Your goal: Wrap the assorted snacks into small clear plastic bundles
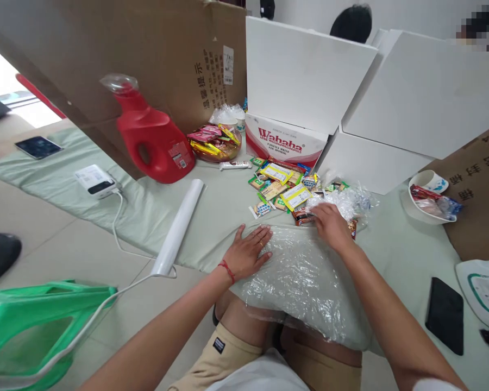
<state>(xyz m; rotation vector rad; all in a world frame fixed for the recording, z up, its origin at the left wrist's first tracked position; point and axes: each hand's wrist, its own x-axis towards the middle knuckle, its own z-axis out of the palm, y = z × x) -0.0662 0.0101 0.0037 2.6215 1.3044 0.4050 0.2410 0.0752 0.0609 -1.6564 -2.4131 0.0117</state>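
A large clear plastic bag (297,277) lies flattened over the table's front edge and hangs toward my lap. My left hand (250,250) rests flat on its upper left corner with the fingers spread. Past the bag's far edge, my right hand (330,222) has its fingers curled down among the snacks. What they grip is hidden. Close to those fingers are a dark brown snack packet (302,216) and a crumpled clear plastic wrapper (346,203). Small wrapped snacks (273,190) in yellow, green and beige form a loose pile ahead of both hands.
Behind the pile stand a Wahaha carton (285,142) and white boxes (309,76). To the left are a red detergent jug (155,141), a snack-filled bowl (215,152), a white roll (179,228) and a cabled white device (95,181). A white bowl (426,209) and black phone (445,315) are right.
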